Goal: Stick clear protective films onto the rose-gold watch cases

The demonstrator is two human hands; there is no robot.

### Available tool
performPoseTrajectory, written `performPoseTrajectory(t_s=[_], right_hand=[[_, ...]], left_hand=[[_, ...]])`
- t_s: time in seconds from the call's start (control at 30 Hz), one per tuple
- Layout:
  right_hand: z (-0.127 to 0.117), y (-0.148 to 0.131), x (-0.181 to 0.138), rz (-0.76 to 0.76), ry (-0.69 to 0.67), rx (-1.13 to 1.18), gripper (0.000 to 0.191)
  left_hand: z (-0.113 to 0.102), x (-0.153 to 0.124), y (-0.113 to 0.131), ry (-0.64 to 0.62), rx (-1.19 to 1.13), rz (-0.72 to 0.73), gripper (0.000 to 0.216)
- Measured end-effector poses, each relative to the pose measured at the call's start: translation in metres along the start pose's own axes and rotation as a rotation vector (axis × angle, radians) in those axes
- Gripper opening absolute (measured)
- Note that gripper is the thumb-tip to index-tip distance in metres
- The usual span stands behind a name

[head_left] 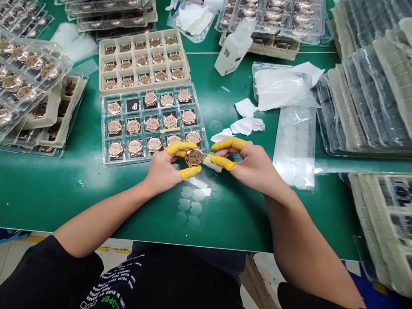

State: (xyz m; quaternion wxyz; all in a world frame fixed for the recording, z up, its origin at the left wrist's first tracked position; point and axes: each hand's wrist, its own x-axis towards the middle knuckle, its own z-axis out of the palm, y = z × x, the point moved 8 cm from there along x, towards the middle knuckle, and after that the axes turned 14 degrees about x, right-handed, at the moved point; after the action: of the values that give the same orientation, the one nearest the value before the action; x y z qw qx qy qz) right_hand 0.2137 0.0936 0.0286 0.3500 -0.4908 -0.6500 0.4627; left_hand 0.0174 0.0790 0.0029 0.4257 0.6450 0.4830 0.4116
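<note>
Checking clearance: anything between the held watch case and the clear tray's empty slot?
Nothing visible. The left hand pinches the watch case by the clear tray, right hand a white tab beside it; only filled slots lie low before the empty slot.

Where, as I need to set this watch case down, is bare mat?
Widest bare mat lies left of the left hand, between the clear tray and the near edge. A smaller patch sits beside the right forearm, before the tray stacks. Left, back and right sides are crowded.
</note>
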Motion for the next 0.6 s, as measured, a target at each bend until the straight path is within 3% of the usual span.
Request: performPoseTrajectory(t_s=[0.17,0.33,0.43,0.5,0.6], right_hand=[[0.0,-0.005,-0.004,-0.115,0.02,-0.216,0.004],[-0.004,-0.029,-0.012,-0.316,0.137,-0.394,0.008],[-0.013,-0.04,-0.015,-0.302,0.173,0.02,0.015],[-0.014,-0.032,-0.014,-0.162,0.232,0.362,0.021],[0.007,-0.009,-0.012,0.127,0.246,0.469,0.026]], left_hand=[[0.004,0.002,-0.006,-0.057,-0.082,-0.131,0.055],[0.009,0.001,-0.017,-0.112,-0.194,-0.349,0.069],[0.01,0.001,-0.018,-0.127,-0.197,-0.394,0.069],[0.012,0.0,-0.018,-0.156,-0.178,-0.384,0.065],[0.017,-0.001,-0.016,-0.221,-0.17,-0.355,0.062]])
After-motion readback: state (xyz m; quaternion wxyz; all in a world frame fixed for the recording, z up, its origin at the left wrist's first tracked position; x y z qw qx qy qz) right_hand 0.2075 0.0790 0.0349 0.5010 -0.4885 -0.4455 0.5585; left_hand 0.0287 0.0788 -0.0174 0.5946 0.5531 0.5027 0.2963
